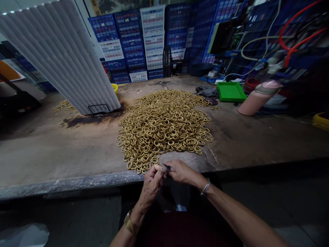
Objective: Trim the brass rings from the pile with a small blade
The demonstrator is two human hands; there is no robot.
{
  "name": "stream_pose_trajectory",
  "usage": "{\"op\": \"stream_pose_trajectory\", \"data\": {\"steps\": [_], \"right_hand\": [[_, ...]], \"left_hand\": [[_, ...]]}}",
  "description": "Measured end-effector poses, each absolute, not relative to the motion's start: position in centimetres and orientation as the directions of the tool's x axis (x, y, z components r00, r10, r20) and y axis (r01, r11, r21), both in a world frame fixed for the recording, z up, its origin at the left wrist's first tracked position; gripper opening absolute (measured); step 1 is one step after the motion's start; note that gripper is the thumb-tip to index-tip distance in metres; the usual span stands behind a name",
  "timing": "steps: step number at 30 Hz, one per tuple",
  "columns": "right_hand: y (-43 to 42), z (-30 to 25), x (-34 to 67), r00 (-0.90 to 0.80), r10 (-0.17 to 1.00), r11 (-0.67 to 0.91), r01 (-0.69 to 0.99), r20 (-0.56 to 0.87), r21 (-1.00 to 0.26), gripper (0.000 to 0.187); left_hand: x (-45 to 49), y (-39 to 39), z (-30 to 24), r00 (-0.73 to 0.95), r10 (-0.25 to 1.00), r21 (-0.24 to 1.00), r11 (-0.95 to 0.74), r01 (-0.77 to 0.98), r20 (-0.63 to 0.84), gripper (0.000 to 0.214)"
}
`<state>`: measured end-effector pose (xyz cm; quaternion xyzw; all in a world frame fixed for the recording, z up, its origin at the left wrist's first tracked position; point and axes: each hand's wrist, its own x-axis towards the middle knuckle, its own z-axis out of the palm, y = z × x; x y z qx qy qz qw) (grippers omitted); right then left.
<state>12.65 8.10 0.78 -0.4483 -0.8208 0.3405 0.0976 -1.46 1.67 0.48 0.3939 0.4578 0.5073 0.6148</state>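
Observation:
A large heap of brass-coloured rings [164, 127] covers the middle of the workbench [84, 147]. Just in front of it, at the bench's front edge, my two hands meet. My left hand [152, 181] pinches a single brass ring [161, 167] between thumb and fingertips. Wrapped round a small dark tool is my right hand [181, 171]; the tool's narrow dark tip [167, 167] points at the ring, and I cannot tell whether they touch. Most of the tool is hidden in the fist, so its kind does not show.
A tall ribbed white panel [64, 55] leans at the left, with a small wire stand [99, 109] at its foot. To the right are a green tray [230, 91], a pink bottle [259, 97] and a grey cloth [207, 91]. Stacked blue and white crates [153, 41] line the back.

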Motion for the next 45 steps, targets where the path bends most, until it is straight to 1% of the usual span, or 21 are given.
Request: {"op": "stream_pose_trajectory", "data": {"steps": [3,6,8,10,14,18,21,24,27,29,31,33,36,38,40,42,45], "right_hand": [[8.4,1.0,12.3,-0.552,0.824,0.418,0.745,-0.128,-0.52,0.015],[8.5,0.8,11.8,-0.471,0.88,0.389,0.793,-0.067,-0.468,0.021],[8.5,0.7,11.5,-0.437,0.899,0.37,0.799,-0.036,-0.473,0.023],[8.5,0.6,11.2,-0.423,0.906,0.365,0.792,-0.009,-0.49,0.022],[8.8,0.5,10.3,-0.416,0.909,0.367,0.758,0.033,-0.54,0.022],[9.3,0.3,9.1,-0.429,0.9,0.401,0.737,0.082,-0.545,0.025],[9.5,0.0,8.5,-0.462,0.883,0.438,0.747,0.082,-0.501,0.019],[9.5,-0.2,8.4,-0.479,0.874,0.456,0.755,0.078,-0.47,0.014],[9.7,-0.4,8.6,-0.451,0.889,0.431,0.761,0.083,-0.485,0.013],[10.0,-0.6,8.7,-0.423,0.9,0.411,0.745,0.105,-0.524,0.012],[10.3,-0.7,9.0,-0.397,0.909,0.389,0.704,0.125,-0.594,0.011],[10.6,-0.8,9.3,-0.37,0.921,0.347,0.638,0.122,-0.688,0.012],[10.8,-0.8,9.9,-0.347,0.936,0.227,0.483,0.052,-0.846,0.01],[10.6,-0.7,10.4,-0.343,0.939,0.09,0.355,-0.04,-0.931,0.005],[10.3,-0.6,10.9,-0.349,0.925,-0.061,0.253,-0.15,-0.966,0.003],[10.1,-0.4,11.4,-0.373,0.892,-0.202,0.181,-0.257,-0.963,0.005],[9.7,0.0,11.8,-0.417,0.855,-0.279,0.126,-0.306,-0.952,0.006]], "left_hand": [[-1.3,1.2,1.6,0.121,0.98,0.906,0.192,-0.377,-0.157,0.026],[-1.6,1.2,2.4,0.107,0.971,0.829,0.238,-0.506,-0.214,0.025],[-2.0,1.4,2.5,0.058,0.966,0.787,0.241,-0.568,-0.254,0.025],[-2.6,1.5,2.3,-0.007,0.964,0.761,0.204,-0.616,-0.264,0.023],[-3.8,1.4,1.9,-0.082,0.956,0.726,0.156,-0.67,-0.281,0.02],[-4.5,1.2,1.7,-0.083,0.954,0.705,0.152,-0.693,-0.287,0.017],[-4.8,1.2,1.4,-0.058,0.948,0.674,0.178,-0.717,-0.312,0.021],[-4.9,1.3,1.2,-0.014,0.935,0.617,0.222,-0.755,-0.354,0.024],[-4.7,1.3,1.2,0.007,0.923,0.572,0.244,-0.783,-0.384,0.019],[-4.4,1.4,1.3,0.003,0.917,0.574,0.252,-0.779,-0.399,0.02],[-4.0,1.6,1.3,-0.017,0.915,0.615,0.258,-0.745,-0.404,0.022],[-3.5,1.8,1.3,-0.063,0.927,0.712,0.24,-0.66,-0.371,0.022],[-2.7,2.3,0.8,-0.176,0.947,0.894,0.176,-0.412,-0.267,0.021],[-2.3,2.7,0.4,-0.248,0.951,0.967,0.129,-0.22,-0.183,0.025],[-2.0,3.1,-0.1,-0.271,0.959,0.996,0.064,-0.062,-0.079,0.028],[-1.7,3.5,-0.4,-0.236,0.971,0.999,-0.012,0.052,0.025,0.027],[-1.4,3.9,-0.9,-0.127,0.985,0.986,-0.101,0.133,0.118,0.025]]}}
